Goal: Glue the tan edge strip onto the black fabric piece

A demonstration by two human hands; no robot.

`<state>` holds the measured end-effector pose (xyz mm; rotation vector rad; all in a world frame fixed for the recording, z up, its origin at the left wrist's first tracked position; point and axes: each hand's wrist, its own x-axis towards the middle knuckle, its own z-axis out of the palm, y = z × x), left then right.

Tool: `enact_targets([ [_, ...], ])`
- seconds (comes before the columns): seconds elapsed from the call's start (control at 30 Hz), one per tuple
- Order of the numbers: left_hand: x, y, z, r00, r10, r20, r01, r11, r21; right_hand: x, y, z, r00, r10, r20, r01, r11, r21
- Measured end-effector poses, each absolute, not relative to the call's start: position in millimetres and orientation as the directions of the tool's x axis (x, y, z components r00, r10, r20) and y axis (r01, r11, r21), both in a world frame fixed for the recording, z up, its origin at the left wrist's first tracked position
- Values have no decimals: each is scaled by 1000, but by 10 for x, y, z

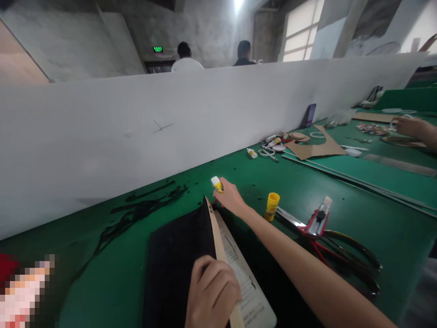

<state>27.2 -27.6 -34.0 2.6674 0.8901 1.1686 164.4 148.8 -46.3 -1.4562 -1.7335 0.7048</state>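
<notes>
My right hand (230, 198) is closed around a yellow glue stick (216, 183) with its white end showing, near the top corner of a black cloth-covered piece (179, 255). A pale tan strip (215, 232) runs along that piece's raised edge. My left hand (213, 291) is wrapped over this edge lower down, its fingertips partly hidden. Beneath and to the right lies a printed sheet or board (244, 273), with black material around it. An upright yellow cap (272, 206) stands right of my right wrist.
Scissors (329, 250) and a red-and-clear cutter (318, 218) lie at the right. Black scraps (139, 209) are on the green table (102, 282) at left. A white partition (119, 127) borders the back. Another person's hand (411, 126) is at far right, near cut cardboard (317, 148).
</notes>
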Motion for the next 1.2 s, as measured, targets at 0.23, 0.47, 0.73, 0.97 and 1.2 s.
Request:
enact_targets([
  [0.23,276,-292,-329,525,556,644,471,-821,323,1632,1465,-536,-144,981,131,674,194,-713],
  [0.47,279,-269,-292,519,535,667,479,-828,291,1710,1527,-383,-93,993,77,515,114,-850],
  [0.73,282,-282,-319,516,552,655,489,-818,305,1653,1419,-338,-167,982,92,817,190,-544],
  [0.97,313,-283,-284,492,555,671,499,-811,305,1639,1405,-313,-156,974,165,809,222,-545],
  [1.2,305,-282,-314,513,534,672,484,-826,288,1671,1476,-439,-151,977,149,800,209,-563],
])
